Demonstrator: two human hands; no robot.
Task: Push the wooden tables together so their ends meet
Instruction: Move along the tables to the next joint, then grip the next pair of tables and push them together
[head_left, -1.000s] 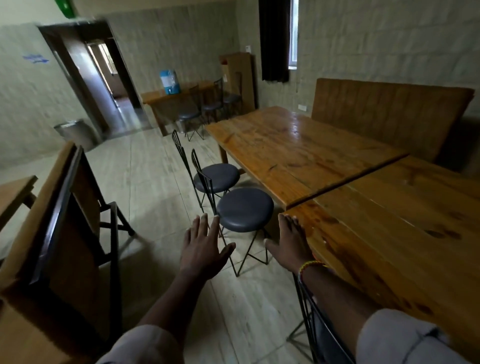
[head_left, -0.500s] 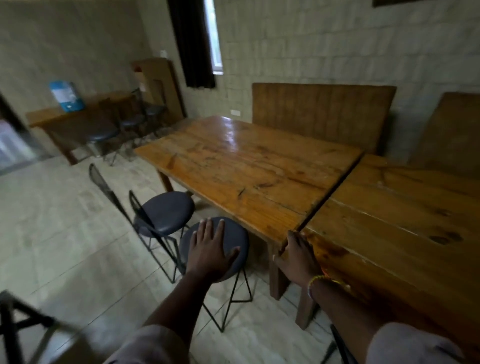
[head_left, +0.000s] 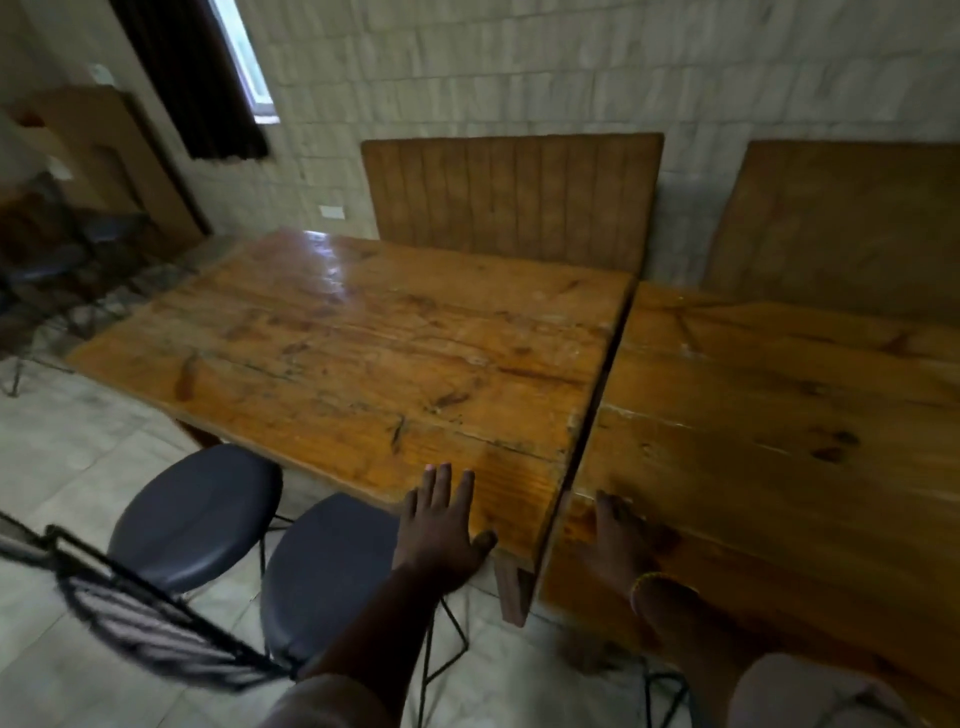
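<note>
Room: pale tiled wall (head_left: 519, 67), dark curtain (head_left: 192, 78) beside a window, tiled floor (head_left: 78, 457). Two wooden panels lean upright on the wall. Left wooden table (head_left: 363, 343) and right wooden table (head_left: 779, 426): ends side by side, a thin dark gap between, narrower toward the wall. Left hand (head_left: 439, 535): arm extended, fingers spread, palm down at the left table's near edge by the corner. Right hand (head_left: 618, 545): flat, fingers together, pressed on the right table's near corner; bangle at wrist. Two round dark stools (head_left: 197, 514) stand just under the left table's edge
</note>
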